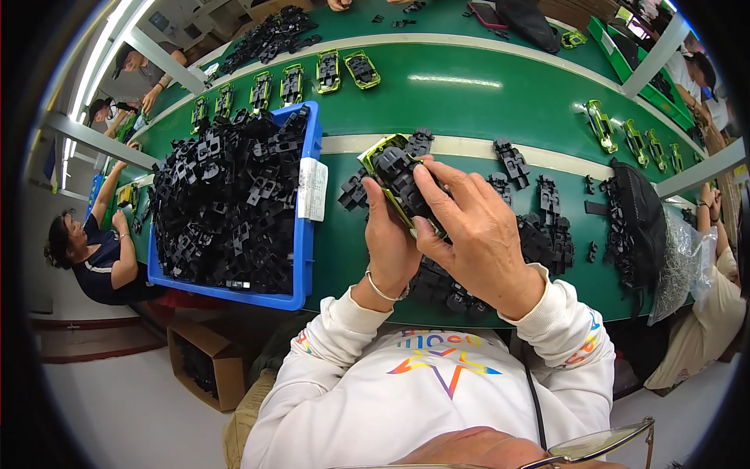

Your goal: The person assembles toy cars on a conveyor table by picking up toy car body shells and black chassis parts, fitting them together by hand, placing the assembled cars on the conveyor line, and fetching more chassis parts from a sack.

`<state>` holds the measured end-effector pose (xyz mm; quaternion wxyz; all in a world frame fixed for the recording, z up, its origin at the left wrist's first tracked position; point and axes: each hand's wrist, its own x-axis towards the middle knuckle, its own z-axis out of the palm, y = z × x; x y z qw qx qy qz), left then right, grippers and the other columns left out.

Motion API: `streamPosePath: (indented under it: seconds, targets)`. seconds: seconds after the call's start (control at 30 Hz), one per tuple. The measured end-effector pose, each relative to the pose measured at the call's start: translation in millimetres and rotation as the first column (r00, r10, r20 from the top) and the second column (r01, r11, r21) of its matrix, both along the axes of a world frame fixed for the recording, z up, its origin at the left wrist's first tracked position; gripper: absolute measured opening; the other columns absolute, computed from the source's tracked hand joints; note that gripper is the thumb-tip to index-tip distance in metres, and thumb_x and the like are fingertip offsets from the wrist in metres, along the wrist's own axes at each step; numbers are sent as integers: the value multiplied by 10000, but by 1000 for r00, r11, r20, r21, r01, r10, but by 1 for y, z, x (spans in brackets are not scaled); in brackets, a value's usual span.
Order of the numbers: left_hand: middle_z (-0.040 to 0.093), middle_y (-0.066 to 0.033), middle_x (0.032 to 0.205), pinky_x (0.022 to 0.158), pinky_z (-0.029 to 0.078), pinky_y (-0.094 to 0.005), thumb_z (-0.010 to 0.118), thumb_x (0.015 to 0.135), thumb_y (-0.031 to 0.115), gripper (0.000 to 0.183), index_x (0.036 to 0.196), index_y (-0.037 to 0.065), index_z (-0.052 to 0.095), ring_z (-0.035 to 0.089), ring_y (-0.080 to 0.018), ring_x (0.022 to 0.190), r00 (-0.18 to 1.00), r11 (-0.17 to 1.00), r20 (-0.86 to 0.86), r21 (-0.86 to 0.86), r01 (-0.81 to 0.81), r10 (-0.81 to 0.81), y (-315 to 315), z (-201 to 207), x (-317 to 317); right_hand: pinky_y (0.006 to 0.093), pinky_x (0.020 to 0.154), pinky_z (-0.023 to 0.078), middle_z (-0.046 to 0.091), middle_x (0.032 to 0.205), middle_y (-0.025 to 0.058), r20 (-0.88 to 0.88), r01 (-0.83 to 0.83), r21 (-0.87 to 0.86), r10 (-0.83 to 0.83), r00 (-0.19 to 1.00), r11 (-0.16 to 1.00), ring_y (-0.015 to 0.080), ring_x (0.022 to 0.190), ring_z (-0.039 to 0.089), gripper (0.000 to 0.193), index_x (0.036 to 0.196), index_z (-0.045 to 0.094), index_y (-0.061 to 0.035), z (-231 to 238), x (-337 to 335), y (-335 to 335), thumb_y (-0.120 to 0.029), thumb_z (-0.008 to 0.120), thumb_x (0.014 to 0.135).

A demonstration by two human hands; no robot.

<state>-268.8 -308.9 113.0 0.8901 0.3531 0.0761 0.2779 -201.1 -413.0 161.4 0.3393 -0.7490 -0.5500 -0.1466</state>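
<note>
My left hand [391, 248] grips a lime-green toy car shell [369, 159] from its left side and below, holding it tilted above the green table. A black plastic chassis part [395, 166] sits in the shell. From the right, my right hand [478, 225] closes on the same piece, its fingertips pressed against the black part and the thumb near the lower end. Loose black parts [354, 191] lie just left of the shell, and others [445, 288] are beneath my hands, partly hidden by them.
At left stands a blue bin [307, 258] heaped with black parts [226, 195]. Lime-green shells [328, 72] line the far green surface. More black parts [549, 211], a black bag [637, 215] and a clear plastic bag [678, 270] lie right. Co-workers sit both sides; a cardboard box [228, 375] is on the floor.
</note>
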Motion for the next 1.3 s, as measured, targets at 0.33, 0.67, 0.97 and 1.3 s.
streamPosePath:
  seconds: [0.33, 0.67, 0.97, 1.3]
  targets:
    - [581, -90, 1279, 1013, 451, -363, 227, 1023, 568, 650, 1339, 56, 473, 567, -225, 1171, 998, 999, -54, 37, -36, 38, 0, -8, -3, 372, 803, 487, 528, 1264, 144, 51, 52, -178, -44, 998, 983, 292, 939, 599, 472, 1207, 585, 27, 5, -6, 1, -102, 686, 765]
    - [554, -102, 1283, 1013, 453, -402, 209, 998, 620, 723, 1345, 35, 452, 555, -246, 1181, 995, 997, 76, -56, 61, -57, -5, -2, 6, 384, 819, 472, 581, 1172, 123, 64, 48, -43, -45, 997, 998, 276, 948, 606, 489, 1169, 612, -20, 7, -10, -9, -134, 725, 707]
    - [540, -123, 1303, 1004, 469, -403, 275, 1006, 582, 666, 1360, 36, 415, 573, -248, 1160, 997, 993, 44, 100, -61, 57, -7, -13, 8, 403, 757, 461, 597, 1098, 97, -341, -6, -4, 4, 940, 1000, 290, 905, 615, 358, 1117, 606, -65, -4, -1, -16, -97, 706, 775]
    - [510, -111, 1323, 933, 507, -373, 329, 1032, 500, 562, 1401, 77, 360, 567, -218, 1135, 987, 965, 119, 223, -135, 110, -1, -25, 9, 359, 790, 521, 572, 1039, 139, -695, 2, 201, 141, 705, 980, 273, 904, 632, 358, 1111, 593, -11, -19, -1, -8, -52, 729, 782]
